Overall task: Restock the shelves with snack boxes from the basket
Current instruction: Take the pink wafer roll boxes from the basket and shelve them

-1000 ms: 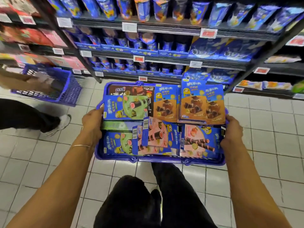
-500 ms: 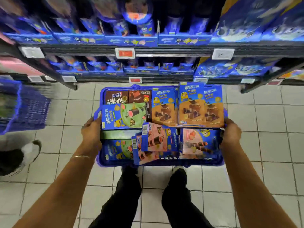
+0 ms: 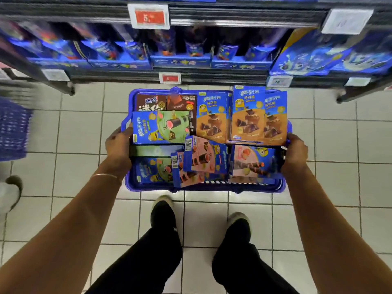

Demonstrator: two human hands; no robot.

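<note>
Forearms (image 3: 70, 221): bare, from the frame edge to the wrists.
Hands: left hand (image 3: 118, 143) and right hand (image 3: 296, 152), both bare.
Left wrist: thin gold-coloured bangle (image 3: 105, 176).
Legs: black trousers (image 3: 148, 264).
Feet: black shoes (image 3: 163, 215) with pale toe caps.

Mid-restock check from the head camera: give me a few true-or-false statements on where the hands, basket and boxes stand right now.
1. The left hand and right hand each hold a side of the blue basket. True.
2. The blue basket is empty. False: it is packed with snack boxes.
3. The brown-fronted boxes stand at the basket's far right. True.
4. The green-fronted box lies beside the right hand. False: it lies by the left hand.
5. One hand is setting a box on the shelf. False: both hands are on the basket.
</note>
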